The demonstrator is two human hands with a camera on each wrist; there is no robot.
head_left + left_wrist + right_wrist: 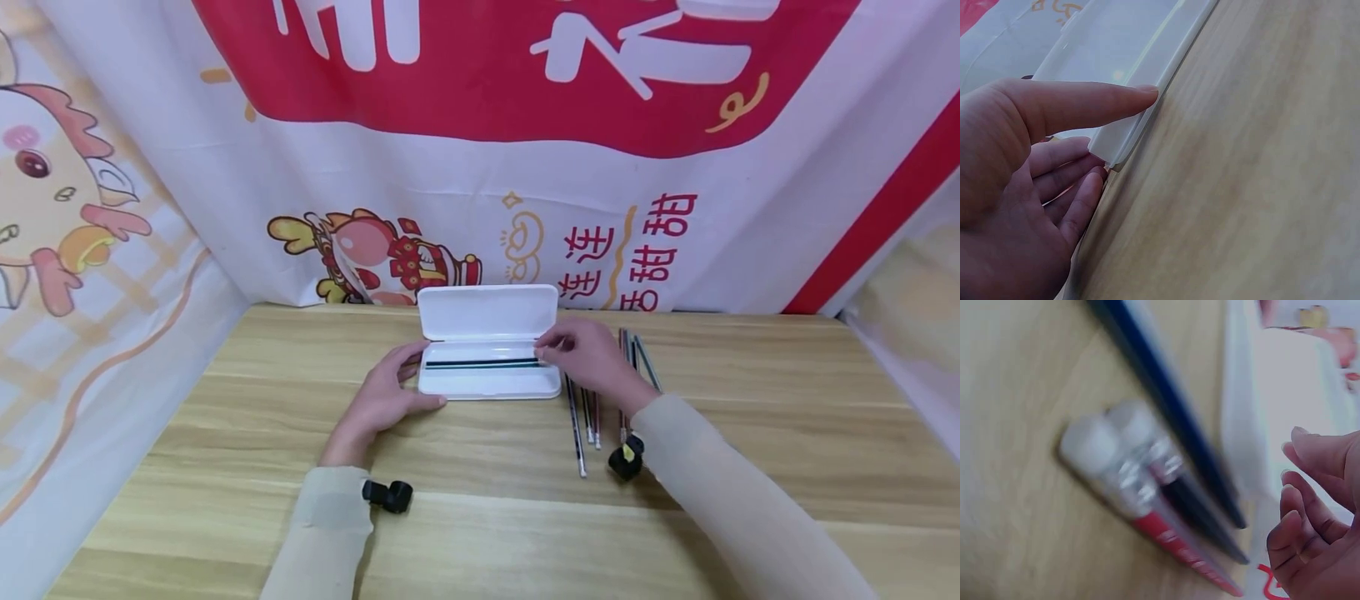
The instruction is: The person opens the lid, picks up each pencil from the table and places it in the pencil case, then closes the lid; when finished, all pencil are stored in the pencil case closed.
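Observation:
A white pencil case (491, 383) lies with its lid (487, 312) raised at the back. Inside, a dark pencil and a teal pencil (480, 364) lie side by side lengthwise. My left hand (385, 392) holds the case's left end, thumb on the front edge and fingers around the corner. Over the right end of the case is my right hand (588, 354), near the pencils' ends. In the right wrist view its thumb and forefinger are apart, with nothing visible between them.
Several loose pencils (574, 425) with white erasers lie right of the case, some partly under the right forearm. A red pencil (1185, 550) shows among them. Behind the wooden table (480, 517) hangs a printed cloth (420, 200).

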